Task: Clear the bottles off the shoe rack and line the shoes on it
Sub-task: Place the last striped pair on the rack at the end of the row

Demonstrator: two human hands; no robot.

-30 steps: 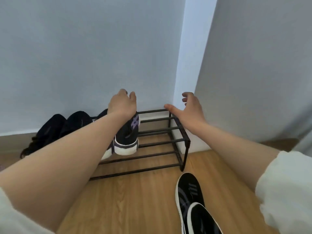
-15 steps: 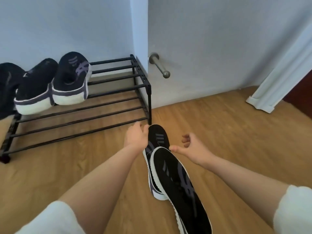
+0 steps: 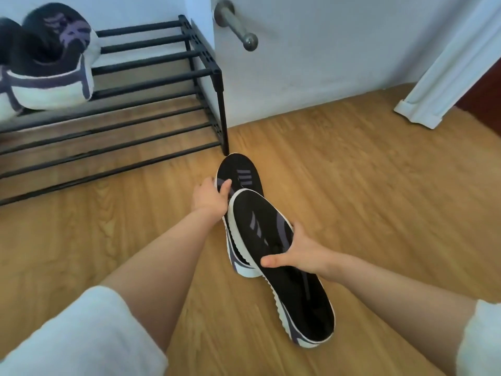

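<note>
Two black sneakers with white soles lie on the wooden floor in front of the rack's right end. My left hand [image 3: 210, 198] grips the left side of the far sneaker [image 3: 244, 173]. My right hand [image 3: 294, 253] wraps around the middle of the near sneaker [image 3: 284, 270], thumb across its top; this shoe overlaps the far one. The black metal shoe rack [image 3: 151, 74] stands at the upper left against the wall. On its top tier sit two black-and-white sneakers [image 3: 54, 63], heels toward me. No bottles are visible.
A metal door stopper [image 3: 235, 24] sticks out of the wall just right of the rack. A white door frame [image 3: 444, 77] stands at the upper right. Wooden floor [image 3: 379, 172] spreads right of the sneakers.
Both hands left the rack's top tier, came down to the pair on the floor, and now close on one sneaker each. The view has tilted down and right.
</note>
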